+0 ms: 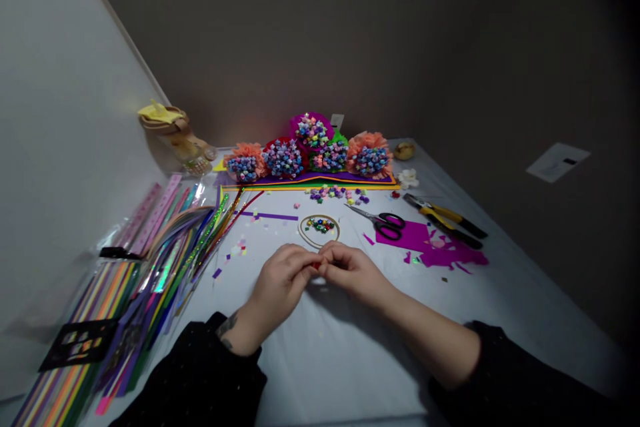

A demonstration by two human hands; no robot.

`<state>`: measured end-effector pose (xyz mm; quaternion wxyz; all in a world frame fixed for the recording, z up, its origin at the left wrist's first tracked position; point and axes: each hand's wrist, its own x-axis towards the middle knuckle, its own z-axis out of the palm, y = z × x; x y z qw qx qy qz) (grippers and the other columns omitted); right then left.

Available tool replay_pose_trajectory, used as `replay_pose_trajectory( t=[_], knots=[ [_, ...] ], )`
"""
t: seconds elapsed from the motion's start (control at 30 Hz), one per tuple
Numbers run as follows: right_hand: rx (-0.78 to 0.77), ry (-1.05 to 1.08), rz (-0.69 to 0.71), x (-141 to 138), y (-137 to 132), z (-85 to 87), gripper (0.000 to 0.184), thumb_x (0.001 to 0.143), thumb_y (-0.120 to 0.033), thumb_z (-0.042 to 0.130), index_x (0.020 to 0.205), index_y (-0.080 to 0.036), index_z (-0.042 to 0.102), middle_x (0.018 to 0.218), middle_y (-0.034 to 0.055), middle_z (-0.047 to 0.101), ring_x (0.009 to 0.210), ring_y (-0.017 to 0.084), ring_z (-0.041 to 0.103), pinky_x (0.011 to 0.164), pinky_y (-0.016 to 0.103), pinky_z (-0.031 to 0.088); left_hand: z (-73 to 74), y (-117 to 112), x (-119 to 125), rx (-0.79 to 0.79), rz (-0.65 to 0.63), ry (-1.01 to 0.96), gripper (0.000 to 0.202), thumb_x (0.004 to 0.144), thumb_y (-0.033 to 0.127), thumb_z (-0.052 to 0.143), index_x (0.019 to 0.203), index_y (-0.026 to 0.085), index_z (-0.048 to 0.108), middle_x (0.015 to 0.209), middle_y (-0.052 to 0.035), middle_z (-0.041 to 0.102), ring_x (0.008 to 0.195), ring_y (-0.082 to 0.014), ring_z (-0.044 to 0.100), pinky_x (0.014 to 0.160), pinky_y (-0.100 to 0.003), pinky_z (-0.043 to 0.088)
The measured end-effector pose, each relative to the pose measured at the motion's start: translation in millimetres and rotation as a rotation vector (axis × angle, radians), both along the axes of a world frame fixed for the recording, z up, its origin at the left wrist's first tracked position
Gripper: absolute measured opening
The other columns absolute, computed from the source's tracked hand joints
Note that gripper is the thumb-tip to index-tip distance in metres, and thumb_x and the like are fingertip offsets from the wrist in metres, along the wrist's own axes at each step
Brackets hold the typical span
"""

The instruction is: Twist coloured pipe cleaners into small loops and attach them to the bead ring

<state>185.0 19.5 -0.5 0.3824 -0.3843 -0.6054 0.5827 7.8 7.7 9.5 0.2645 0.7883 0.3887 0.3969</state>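
My left hand (285, 277) and my right hand (353, 271) meet over the middle of the white table, fingertips touching. Both are closed in a pinch on a small red paper star (316, 266), mostly hidden by the fingers. Just beyond the fingertips lies a thin gold-coloured ring (299, 230), with several small shiny paper stars (321, 225) inside it. Farther back is a loose row of pastel paper stars (336, 195). To the right of the ring lie scissors (383, 221) with black handles.
Paper strips (165, 260) in bundles and packs cover the left side. Pliers (443, 217) and cut magenta paper (405, 237) lie right. Star bouquets (284, 159) line the back on coloured sheets (350, 179). A bag-like tan item (175, 130) stands back left.
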Motion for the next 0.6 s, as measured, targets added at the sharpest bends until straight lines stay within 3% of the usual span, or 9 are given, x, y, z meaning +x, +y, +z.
replay_pose_trajectory(
  t=[0.17,0.33,0.43,0.6],
  knots=[
    [-0.012,0.036,-0.017,-0.7,-0.8,-1.6,0.017,0.078,-0.03,0.059,0.066,-0.018,0.054,0.074,0.0002,0.051,0.07,0.014,0.048,0.065,0.029,0.038,3.9,-1.7,2.8,-0.109,0.031,-0.035,0.019,0.087,0.012,0.051,0.097,0.017,0.066,0.089,-0.0055,0.065,0.085,-0.0147,0.06,0.074,-0.026,0.048],
    [0.188,-0.086,-0.112,0.5,-1.7,0.6,0.009,0.076,-0.02,0.056,0.067,-0.019,0.054,0.077,0.002,0.053,0.073,0.015,0.052,0.067,0.03,0.04,6.5,0.8,4.3,-0.296,0.159,-0.025,0.014,0.082,0.018,0.057,0.093,0.017,0.066,0.086,-0.0037,0.066,0.074,-0.0137,0.059,0.061,-0.023,0.045],
    [0.286,-0.157,-0.133,0.0,-3.3,3.2,0.01,0.074,-0.015,0.054,0.066,-0.019,0.053,0.076,0.0015,0.052,0.073,0.015,0.052,0.067,0.028,0.041,8.0,2.0,4.4,-0.333,0.145,0.014,0.009,0.082,0.018,0.056,0.08,0.016,0.065,0.077,-0.002,0.064,0.069,-0.0131,0.057,0.061,-0.023,0.043],
    [0.344,-0.224,-0.166,-1.7,-5.3,3.7,0.009,0.076,-0.015,0.055,0.069,-0.02,0.055,0.078,0.0022,0.054,0.077,0.016,0.054,0.069,0.029,0.043,7.9,2.2,5.3,-0.37,0.106,0.0,0.011,0.084,0.019,0.053,0.078,0.016,0.061,0.075,-0.0009,0.061,0.07,-0.0127,0.055,0.063,-0.022,0.042]
  ],
)
